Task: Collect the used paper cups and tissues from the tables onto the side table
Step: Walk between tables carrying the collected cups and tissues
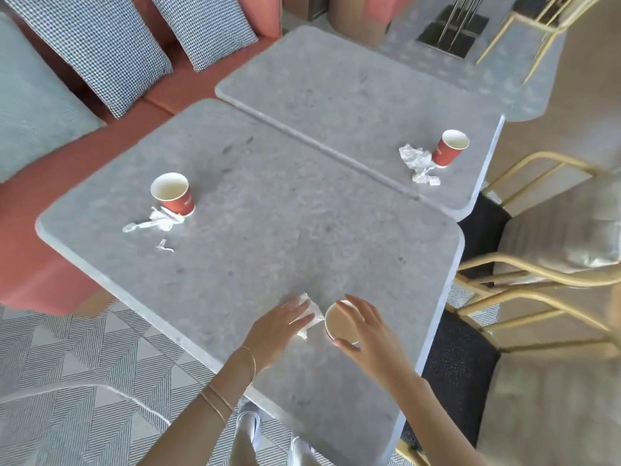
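Note:
Three red paper cups with white insides stand on two grey stone tables. My right hand [364, 326] wraps around the near cup [339, 323] at the near table's [268, 203] front right. My left hand [280, 327] lies flat on a white tissue [311, 314] just left of that cup, fingers spread over it. A second cup [173, 194] stands at the near table's left with crumpled tissue [154, 223] and a small scrap [165, 246] beside it. On the far table [336, 95] a third cup [449, 148] stands by the right edge next to another crumpled tissue [418, 163].
A red bench [43, 186] with checked cushions [100, 45] runs along the left. Gold-framed chairs [537, 280] with grey pads stand close to the tables' right edges. Patterned carpet [84, 358] lies below the near table's front edge.

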